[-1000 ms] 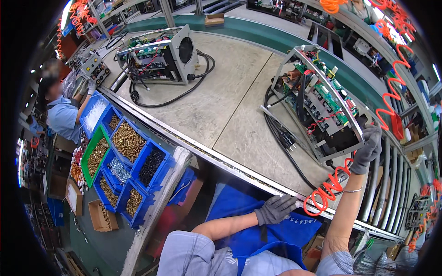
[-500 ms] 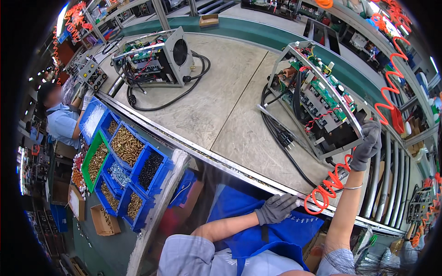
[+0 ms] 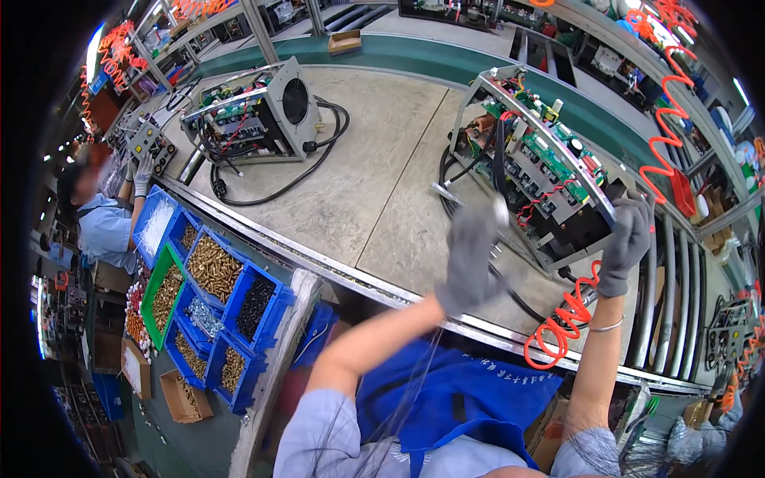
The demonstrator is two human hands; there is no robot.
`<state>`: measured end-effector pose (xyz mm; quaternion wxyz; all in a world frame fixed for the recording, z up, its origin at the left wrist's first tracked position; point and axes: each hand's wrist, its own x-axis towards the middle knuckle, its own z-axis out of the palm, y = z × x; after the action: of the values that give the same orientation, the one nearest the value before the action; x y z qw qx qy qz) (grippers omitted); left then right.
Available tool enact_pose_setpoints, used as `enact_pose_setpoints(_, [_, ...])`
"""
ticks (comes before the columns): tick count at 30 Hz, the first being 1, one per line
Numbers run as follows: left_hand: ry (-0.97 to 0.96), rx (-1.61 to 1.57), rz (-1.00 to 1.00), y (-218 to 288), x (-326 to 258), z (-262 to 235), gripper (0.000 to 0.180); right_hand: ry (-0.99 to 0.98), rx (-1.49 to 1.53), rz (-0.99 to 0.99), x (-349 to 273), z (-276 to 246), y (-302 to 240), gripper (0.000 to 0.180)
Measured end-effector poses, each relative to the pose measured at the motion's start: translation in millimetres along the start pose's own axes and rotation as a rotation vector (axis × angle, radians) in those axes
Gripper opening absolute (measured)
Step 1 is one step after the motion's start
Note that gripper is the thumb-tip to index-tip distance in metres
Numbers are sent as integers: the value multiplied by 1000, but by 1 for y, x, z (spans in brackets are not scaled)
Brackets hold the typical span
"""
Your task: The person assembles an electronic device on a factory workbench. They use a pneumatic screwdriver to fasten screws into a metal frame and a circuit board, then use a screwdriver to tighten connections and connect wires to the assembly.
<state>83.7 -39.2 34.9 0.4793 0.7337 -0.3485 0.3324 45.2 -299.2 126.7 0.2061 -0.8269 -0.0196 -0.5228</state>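
Observation:
On the right of the workbench an electrical unit (image 3: 550, 171) stands tilted, its metal frame open over green circuit boards and bundled wires. My right hand (image 3: 628, 243), in a grey glove, is closed at the unit's near right corner. Motion smears my gloved left hand (image 3: 474, 263), raised over the bench edge in front of the unit. A pale blurred thing shows at its fingertips; I cannot make out what it is. A black power cable (image 3: 522, 307) trails below the unit, and a coiled red air hose (image 3: 558, 338) hangs beside my right forearm.
A second open unit (image 3: 251, 119) with a fan stands at the back left. Blue bins (image 3: 259, 315) and a green bin (image 3: 163, 295) of screws and small parts are at the left. Rollers (image 3: 673, 319) run along the right. A co-worker (image 3: 103, 215) works at the far left.
My left hand has risen from the bench's front edge, up and forward toward the unit. My right hand stays at the unit's corner. The whole view has shifted slightly.

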Motion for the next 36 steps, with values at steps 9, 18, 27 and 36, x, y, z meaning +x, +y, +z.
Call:
enact_pose_setpoints(9, [-143,-590,-918,-187,178,72,81,229,-49,107,-8,27,-18,25])
enact_pose_setpoints(18, [-75,-461,-820,-223,111,67,65,217,121,61,3,16,41,33])
enact_pose_setpoints(27, [-12,-564,-737,-125,32,-3,53,104,277,56,8,-3,77,36])
enact_pose_setpoints(36, [-11,-285,-667,-69,30,-26,54,98,388,38,8,-3,85,44])
